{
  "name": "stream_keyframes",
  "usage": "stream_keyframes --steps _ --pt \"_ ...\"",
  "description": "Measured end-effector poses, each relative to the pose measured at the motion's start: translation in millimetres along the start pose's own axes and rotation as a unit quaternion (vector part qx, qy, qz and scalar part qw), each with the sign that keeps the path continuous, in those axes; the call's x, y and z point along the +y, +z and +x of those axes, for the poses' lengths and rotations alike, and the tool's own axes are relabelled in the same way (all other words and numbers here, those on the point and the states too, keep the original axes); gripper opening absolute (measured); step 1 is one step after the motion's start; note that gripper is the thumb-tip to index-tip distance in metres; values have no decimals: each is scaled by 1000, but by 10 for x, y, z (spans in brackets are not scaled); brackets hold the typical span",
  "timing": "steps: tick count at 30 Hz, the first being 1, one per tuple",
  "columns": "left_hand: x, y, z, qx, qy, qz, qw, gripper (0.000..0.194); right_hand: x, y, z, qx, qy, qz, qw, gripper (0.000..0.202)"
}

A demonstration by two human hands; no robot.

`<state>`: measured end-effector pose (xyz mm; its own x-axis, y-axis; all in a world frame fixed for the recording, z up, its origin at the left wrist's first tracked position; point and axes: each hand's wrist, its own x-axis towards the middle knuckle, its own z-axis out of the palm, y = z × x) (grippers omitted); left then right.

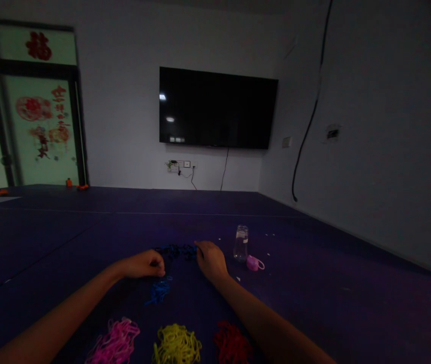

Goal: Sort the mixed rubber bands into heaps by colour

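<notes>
A dark blue strand of rubber bands (pixel 175 250) is stretched on the purple table (pixel 351 293) between the two hands; its detail is lost in the dim light. One end is pinched by the curled left hand (pixel 145 264), the other is covered by the right hand (pixel 210 260), whose grip cannot be told. Four loose band piles are counted: blue (pixel 158 291), pink (pixel 115 344), yellow (pixel 176 346) and red (pixel 232 344), the last three cut off below. One clear bottle (pixel 240 243) and one pink cap (pixel 254 263) are set nearby.

Pink (pixel 114 344), yellow (pixel 177 346), red bands (pixel 232 345) cut by btm edge; dark strand (pixel 175 250) too dim to ID.
</notes>
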<state>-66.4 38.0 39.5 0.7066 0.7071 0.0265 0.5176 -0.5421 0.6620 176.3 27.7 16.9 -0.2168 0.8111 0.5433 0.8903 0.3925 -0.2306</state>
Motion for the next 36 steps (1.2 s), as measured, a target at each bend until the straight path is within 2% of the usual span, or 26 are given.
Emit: stream_keyframes --steps 2,4,6,10,14,18,22,25,28,33,36 --pt "-22 49 25 110 0 31 993 35 -2 -8 0 -8 -6 4 1000 35" --pt "-40 117 52 226 18 83 970 32 -20 -17 -7 -32 -40 11 999 36" --pt "-67 183 73 274 60 140 950 28 -63 -19 -25 -68 -109 22 991 38" --pt "-159 253 87 251 117 216 936 28 -201 14 -84 -124 -239 47 962 41" --pt "-229 265 87 216 109 251 937 34 -292 45 -128 -144 -300 64 941 43" --pt "-249 266 92 195 105 241 945 35 -289 63 -134 -138 -334 103 927 42" --pt "-265 278 103 194 91 241 947 35 -266 84 -122 -102 -278 110 949 41" --pt "-273 289 112 190 79 250 946 35 -221 66 -88 -68 -195 85 975 39" --pt "-269 292 118 186 76 261 944 35 -120 12 -35 -60 -105 46 992 37" --pt "-250 292 122 215 86 274 934 34 103 -24 23 -12 33 8 999 36" --pt "-248 294 133 256 68 287 921 33 192 24 30 5 79 -4 997 37"
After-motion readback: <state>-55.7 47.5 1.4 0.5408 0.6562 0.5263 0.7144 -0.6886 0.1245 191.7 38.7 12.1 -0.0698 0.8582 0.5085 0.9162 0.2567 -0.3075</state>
